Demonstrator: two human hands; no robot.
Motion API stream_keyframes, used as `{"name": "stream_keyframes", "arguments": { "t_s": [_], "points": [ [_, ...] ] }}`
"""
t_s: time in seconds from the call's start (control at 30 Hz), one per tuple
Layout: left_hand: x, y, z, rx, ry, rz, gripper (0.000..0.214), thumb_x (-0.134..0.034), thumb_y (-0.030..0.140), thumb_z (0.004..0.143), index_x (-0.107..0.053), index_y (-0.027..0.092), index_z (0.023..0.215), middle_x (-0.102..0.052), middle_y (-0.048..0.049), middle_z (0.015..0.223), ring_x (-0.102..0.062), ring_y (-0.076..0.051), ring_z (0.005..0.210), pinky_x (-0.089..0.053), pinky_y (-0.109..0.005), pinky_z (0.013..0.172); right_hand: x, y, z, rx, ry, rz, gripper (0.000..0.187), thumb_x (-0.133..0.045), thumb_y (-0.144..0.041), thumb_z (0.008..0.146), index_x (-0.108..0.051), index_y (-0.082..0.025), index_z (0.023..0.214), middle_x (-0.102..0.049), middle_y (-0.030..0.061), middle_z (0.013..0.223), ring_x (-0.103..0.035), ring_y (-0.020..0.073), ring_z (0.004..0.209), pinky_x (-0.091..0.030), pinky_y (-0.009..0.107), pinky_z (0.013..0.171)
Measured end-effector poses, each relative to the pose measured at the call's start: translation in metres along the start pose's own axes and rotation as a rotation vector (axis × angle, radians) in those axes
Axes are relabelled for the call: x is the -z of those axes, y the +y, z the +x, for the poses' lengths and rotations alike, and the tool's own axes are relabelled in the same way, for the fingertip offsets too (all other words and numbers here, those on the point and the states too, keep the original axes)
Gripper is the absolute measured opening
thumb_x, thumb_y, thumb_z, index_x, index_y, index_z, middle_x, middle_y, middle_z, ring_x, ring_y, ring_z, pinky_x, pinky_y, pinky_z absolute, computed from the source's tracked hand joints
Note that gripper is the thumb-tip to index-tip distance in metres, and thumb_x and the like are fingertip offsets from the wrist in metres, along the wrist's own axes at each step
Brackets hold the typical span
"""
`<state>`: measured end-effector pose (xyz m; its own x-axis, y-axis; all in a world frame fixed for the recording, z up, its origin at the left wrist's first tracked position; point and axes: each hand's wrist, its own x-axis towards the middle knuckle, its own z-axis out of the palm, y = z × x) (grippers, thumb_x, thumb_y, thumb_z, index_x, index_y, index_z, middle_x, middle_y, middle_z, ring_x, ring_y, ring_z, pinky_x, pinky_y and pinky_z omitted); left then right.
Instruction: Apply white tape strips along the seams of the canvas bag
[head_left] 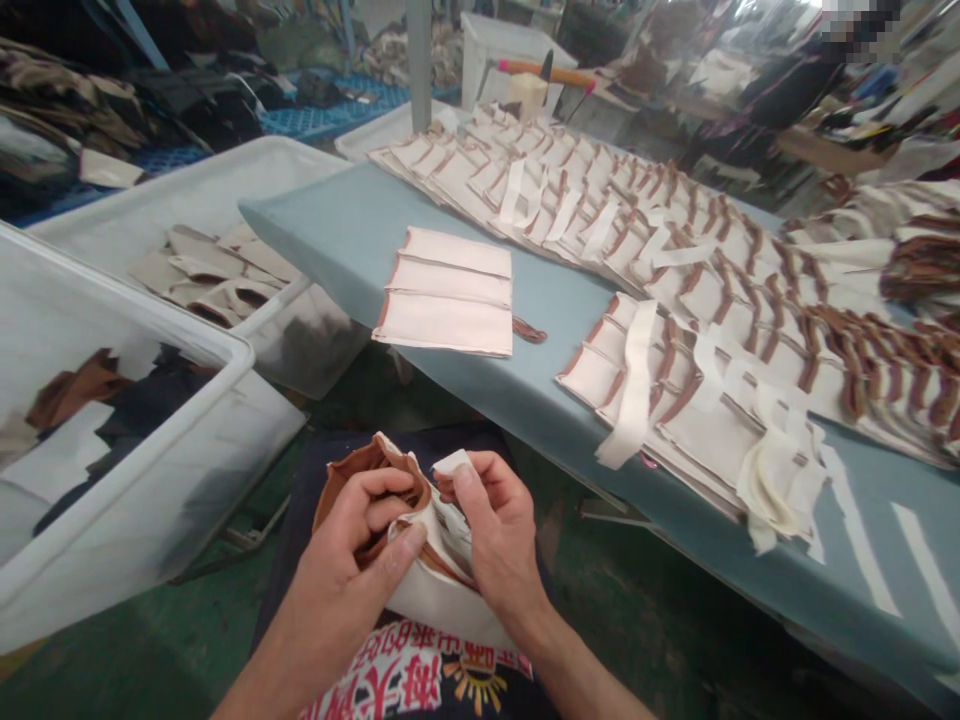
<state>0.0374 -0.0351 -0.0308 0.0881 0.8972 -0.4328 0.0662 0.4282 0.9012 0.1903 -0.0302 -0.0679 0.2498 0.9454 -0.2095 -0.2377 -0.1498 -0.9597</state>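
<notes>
A brown and cream fabric piece (431, 590) rests in my lap, folded open, with its brown side showing on the left and cream on the right. My left hand (367, 550) is closed around its upper edge, fingers tucked inside the fold and thumb on the cream side. Between thumb and fingers, my right hand (499, 520) pinches a small white strip (451, 462) just right of the fold. The strip's lower part is hidden by the fingers. Under the fabric lies a dark apron (390, 690) with red and white printing.
A blue-grey table (322, 230) bears a short stack of cream pieces (450, 300), long overlapping rows of brown-edged pieces (697, 250), and loose white strips (634, 390). White bins (255, 370) with cloth pieces stand at my left. A metal post (420, 60) rises behind the table.
</notes>
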Motion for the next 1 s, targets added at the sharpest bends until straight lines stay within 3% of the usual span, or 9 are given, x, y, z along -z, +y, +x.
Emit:
{"name": "stream_keyframes", "arguments": {
  "t_s": [0.1, 0.17, 0.27, 0.4, 0.47, 0.57, 0.63, 0.77, 1.0],
  "points": [
    [0.005, -0.001, -0.001, 0.146, -0.042, -0.028, 0.045, -0.09, 0.056, 0.085, -0.065, 0.021, 0.102, -0.075, 0.0017, 0.075, -0.065, -0.017, 0.063, -0.047, -0.022, 0.059, -0.004, 0.012, -0.002, -0.021, 0.021, 0.005, 0.041, -0.074, -0.059, 0.098, -0.074, -0.019, 0.09, -0.078, 0.0039, 0.082, -0.069, 0.0168, 0.073, -0.059, 0.027, 0.071],
    [0.009, -0.003, -0.001, 0.164, -0.064, -0.001, 0.046, -0.089, 0.059, 0.084, -0.066, 0.02, 0.087, -0.07, 0.0024, 0.068, -0.059, -0.015, 0.058, -0.043, -0.022, 0.058, -0.005, 0.018, -0.002, -0.043, 0.018, 0.008, 0.042, -0.073, -0.06, 0.098, -0.074, -0.019, 0.09, -0.077, 0.0038, 0.08, -0.07, 0.0174, 0.072, -0.06, 0.028, 0.07],
    [0.015, -0.006, -0.001, 0.047, -0.023, 0.109, 0.047, -0.088, 0.058, 0.085, -0.065, 0.019, 0.071, -0.064, 0.0027, 0.066, -0.053, -0.014, 0.061, -0.041, -0.022, 0.059, 0.001, 0.019, 0.001, -0.002, 0.034, -0.036, 0.037, -0.069, -0.055, 0.102, -0.075, -0.019, 0.094, -0.08, 0.0062, 0.084, -0.073, 0.019, 0.075, -0.061, 0.03, 0.072],
    [0.021, -0.009, 0.003, -0.119, 0.007, 0.217, 0.041, -0.08, 0.055, 0.093, -0.072, 0.02, 0.073, -0.064, 0.0018, 0.068, -0.051, -0.015, 0.062, -0.038, -0.023, 0.057, 0.022, -0.006, 0.008, 0.3, -0.024, -0.264, 0.02, -0.071, -0.035, 0.099, -0.076, -0.02, 0.087, -0.084, 0.0114, 0.112, -0.077, 0.0221, 0.1, -0.061, 0.032, 0.088],
    [0.024, -0.009, 0.007, -0.198, -0.009, 0.248, 0.042, -0.075, 0.056, 0.098, -0.076, 0.02, 0.076, -0.068, 0.0002, 0.071, -0.053, -0.016, 0.063, -0.039, -0.024, 0.057, 0.031, -0.028, 0.004, 0.359, -0.068, -0.345, 0.017, -0.072, -0.029, 0.096, -0.073, -0.021, 0.081, -0.081, 0.0065, 0.098, -0.074, 0.0185, 0.088, -0.059, 0.028, 0.08],
    [0.026, -0.003, 0.014, -0.272, -0.059, 0.279, 0.049, -0.064, 0.058, 0.106, -0.077, 0.02, 0.079, -0.072, -0.0026, 0.076, -0.058, -0.018, 0.067, -0.043, -0.025, 0.061, 0.033, -0.058, -0.012, 0.184, -0.207, -0.342, 0.024, -0.07, -0.034, 0.099, -0.071, -0.021, 0.079, -0.065, -0.0032, 0.065, -0.053, 0.0117, 0.055, -0.043, 0.022, 0.052],
    [0.025, 0.002, 0.018, -0.283, -0.119, 0.266, 0.052, -0.059, 0.059, 0.109, -0.075, 0.02, 0.078, -0.071, -0.0034, 0.075, -0.059, -0.019, 0.067, -0.044, -0.026, 0.061, 0.028, -0.069, -0.022, 0.099, -0.258, -0.356, 0.025, -0.07, -0.036, 0.098, -0.072, -0.021, 0.078, -0.06, -0.0052, 0.058, -0.045, 0.0102, 0.049, -0.035, 0.022, 0.046],
    [0.018, 0.011, 0.024, -0.265, -0.184, 0.201, 0.053, -0.061, 0.058, 0.107, -0.07, 0.019, 0.072, -0.061, -0.0016, 0.067, -0.052, -0.017, 0.06, -0.04, -0.025, 0.053, 0.013, -0.068, -0.028, 0.137, -0.222, -0.493, 0.023, -0.067, -0.033, 0.097, -0.076, -0.02, 0.08, -0.064, -0.0041, 0.059, -0.05, 0.0101, 0.048, -0.033, 0.023, 0.046],
    [0.013, 0.008, 0.03, -0.238, -0.202, 0.092, 0.051, -0.063, 0.057, 0.104, -0.06, 0.021, 0.067, -0.048, 0.0028, 0.062, -0.04, -0.014, 0.057, -0.033, -0.025, 0.051, 0.006, -0.065, -0.016, 0.166, -0.148, -0.616, 0.024, -0.066, -0.038, 0.099, -0.076, -0.022, 0.083, -0.076, -0.0005, 0.069, -0.065, 0.0144, 0.055, -0.044, 0.025, 0.051]
  ]
}}
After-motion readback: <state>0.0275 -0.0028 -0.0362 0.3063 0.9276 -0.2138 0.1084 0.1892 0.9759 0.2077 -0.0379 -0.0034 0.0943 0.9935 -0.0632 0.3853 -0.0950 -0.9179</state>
